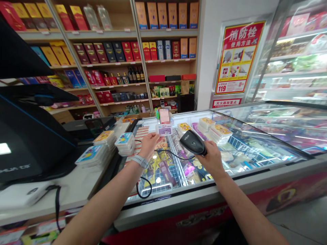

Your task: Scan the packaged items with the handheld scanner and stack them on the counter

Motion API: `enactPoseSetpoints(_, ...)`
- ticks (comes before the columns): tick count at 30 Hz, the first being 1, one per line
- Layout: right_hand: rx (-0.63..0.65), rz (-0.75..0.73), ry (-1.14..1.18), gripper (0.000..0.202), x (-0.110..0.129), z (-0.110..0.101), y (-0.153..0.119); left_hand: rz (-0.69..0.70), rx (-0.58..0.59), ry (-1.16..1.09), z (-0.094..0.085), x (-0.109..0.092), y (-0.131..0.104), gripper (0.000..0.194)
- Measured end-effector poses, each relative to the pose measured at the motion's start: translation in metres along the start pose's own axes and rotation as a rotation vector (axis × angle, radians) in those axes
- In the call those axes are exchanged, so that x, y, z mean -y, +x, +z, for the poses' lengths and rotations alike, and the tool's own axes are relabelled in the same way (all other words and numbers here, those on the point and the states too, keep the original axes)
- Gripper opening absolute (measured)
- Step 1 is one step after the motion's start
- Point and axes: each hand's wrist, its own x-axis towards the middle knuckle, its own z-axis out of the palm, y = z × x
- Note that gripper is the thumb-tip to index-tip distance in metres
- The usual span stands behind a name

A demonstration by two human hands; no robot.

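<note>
My right hand (213, 156) is wrapped around the handle of a black barcode scanner (192, 142), its head aimed forward and left over the freezer's glass top. A black cable (176, 157) runs from it across the glass. My left hand (150, 145), with a grey watch on the wrist, pinches the near edge of a small clear plastic pack with a purple label (164, 130). Left of that hand stands a stack of blue-labelled packs (125, 143). Beyond the scanner sits a yellow-labelled pack (184, 127), and to its right is a stack of orange-labelled packs (221, 133).
The chest freezer (255, 177) holds wire baskets of wrapped goods under glass. More stacked packs (93, 156) stand on the left counter beside a dark checkout machine (30, 136). Shelves of boxes (112, 63) line the back wall. A red fire-hydrant poster (238, 58) hangs right of them.
</note>
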Motion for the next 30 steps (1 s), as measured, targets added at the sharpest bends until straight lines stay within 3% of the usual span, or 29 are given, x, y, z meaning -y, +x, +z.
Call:
enactPoseSetpoints(7,0.028,-0.005,0.038,0.013,-0.001,0.001,0.000,-0.174,-0.025,-0.267,-0.015,0.007,-0.025,0.023)
enactPoseSetpoints(14,0.230,-0.053,0.058,0.015,-0.002,0.003,0.001,-0.227,-0.014,-0.332,-0.009,0.010,-0.027,0.033)
enactPoseSetpoints(20,0.228,-0.026,0.068,0.016,-0.001,0.003,0.001,-0.253,0.063,-0.321,-0.003,0.013,-0.034,0.041)
enactPoseSetpoints(30,0.224,-0.037,0.050,0.015,-0.001,0.004,0.000,-0.292,0.074,-0.308,0.002,0.013,-0.040,0.045)
